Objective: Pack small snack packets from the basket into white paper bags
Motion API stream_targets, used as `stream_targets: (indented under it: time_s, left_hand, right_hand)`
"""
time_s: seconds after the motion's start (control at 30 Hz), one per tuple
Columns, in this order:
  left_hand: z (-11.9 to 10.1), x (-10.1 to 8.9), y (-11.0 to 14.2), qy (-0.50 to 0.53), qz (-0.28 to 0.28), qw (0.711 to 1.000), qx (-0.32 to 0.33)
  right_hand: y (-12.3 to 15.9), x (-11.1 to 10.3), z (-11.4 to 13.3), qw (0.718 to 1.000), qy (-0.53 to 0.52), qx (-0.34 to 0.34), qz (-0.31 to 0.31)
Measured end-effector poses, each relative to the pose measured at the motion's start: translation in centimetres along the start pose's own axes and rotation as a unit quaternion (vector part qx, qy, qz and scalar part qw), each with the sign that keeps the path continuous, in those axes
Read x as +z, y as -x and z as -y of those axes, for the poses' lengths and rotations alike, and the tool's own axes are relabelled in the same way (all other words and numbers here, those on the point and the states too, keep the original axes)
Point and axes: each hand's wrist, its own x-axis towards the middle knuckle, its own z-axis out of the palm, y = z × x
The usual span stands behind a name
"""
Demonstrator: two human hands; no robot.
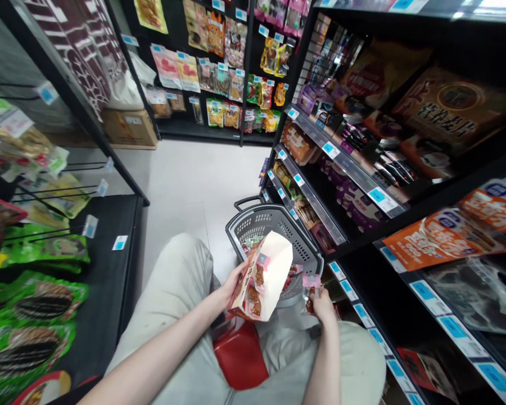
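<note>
My left hand (231, 286) is closed around the side of an open cardboard box (277, 270), tilted so that its pale inside faces up. A few small snack packets (255, 301) with pink tops and brown contents lie in the box. In my right hand (322, 306) is a similar clear snack packet (310, 295), pinched by its edge to the right of the box. Below both hands, a grey plastic shopping basket (295, 225) stands on the floor with small colourful packets in it. The box hides part of the basket.
Shelves (337, 157) with packaged food rise close on the right, their price-tag edges near my right hand. A black rack (109, 236) with green snack bags stands at the left. A red stool (241, 357) shows between my legs. Hanging bags (215, 112) line the back wall.
</note>
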Motion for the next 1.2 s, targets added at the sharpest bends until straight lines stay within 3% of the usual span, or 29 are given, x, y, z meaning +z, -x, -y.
stream_targets:
  time_s: [0.1, 0.23, 0.33, 0.43, 0.53, 0.67, 0.77, 1.0, 1.2]
  left_hand:
    - [0.0, -0.1, 0.1, 0.007, 0.036, 0.999, 0.000]
    - [-0.1, -0.1, 0.2, 0.008, 0.028, 1.000, 0.010]
    - [-0.1, 0.0, 0.2, 0.000, 0.015, 1.000, 0.015]
    - [-0.1, 0.0, 0.0, -0.009, 0.003, 1.000, 0.015]
    - [0.0, 0.0, -0.1, -0.020, -0.020, 0.999, 0.020]
    - [0.2, 0.1, 0.1, -0.052, -0.057, 0.997, -0.015]
    - [0.5, 0.4, 0.4, -0.090, -0.074, 0.992, -0.043]
    - [1.0, 0.6, 0.4, -0.118, -0.065, 0.990, -0.039]
    - [0.6, 0.7, 0.4, -0.107, -0.061, 0.991, -0.049]
  right_hand:
    - [0.0, 1.0, 0.4, 0.998, 0.052, 0.005, -0.025]
    - [0.2, 1.6, 2.0, 0.984, 0.146, -0.025, -0.100]
    - [1.6, 1.4, 4.0, 0.980, 0.107, -0.154, -0.059]
    - [4.9, 1.7, 7.1, 0.943, 0.039, -0.331, -0.022]
    - [8.6, 3.1, 9.9, 0.910, 0.070, -0.407, 0.039]
    - [11.3, 5.8, 10.9, 0.903, 0.235, -0.355, 0.048]
    - [11.1, 7.2, 9.9, 0.906, 0.259, -0.323, 0.089]
    - [9.2, 6.8, 8.6, 0.927, 0.094, -0.294, 0.213]
    - [7.9, 3.8, 8.7, 0.936, -0.112, -0.172, 0.284]
